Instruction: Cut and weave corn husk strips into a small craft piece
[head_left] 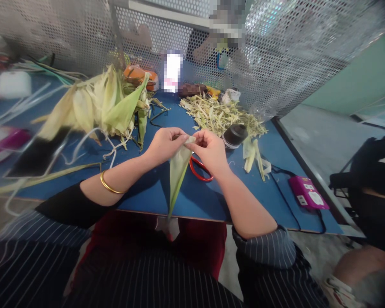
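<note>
A pale green corn husk (179, 171) hangs point down over the front edge of the blue table (147, 188). Its upper end is pinched between the thumb and fingers of my left hand (167, 144). My right hand (209, 150) pinches the same end from the other side, the fingertips of both hands nearly touching. Just under my right hand lie scissors with red handles (201, 174), their blades mostly hidden. A black spool (235, 136) stands right of my right hand.
Whole husks (99, 107) are heaped at the back left, cut husk pieces (216, 113) at the back right. A magenta box (308, 192) with a black cord sits near the right edge. A perforated metal screen (179, 34) stands behind. Another person sits at far right.
</note>
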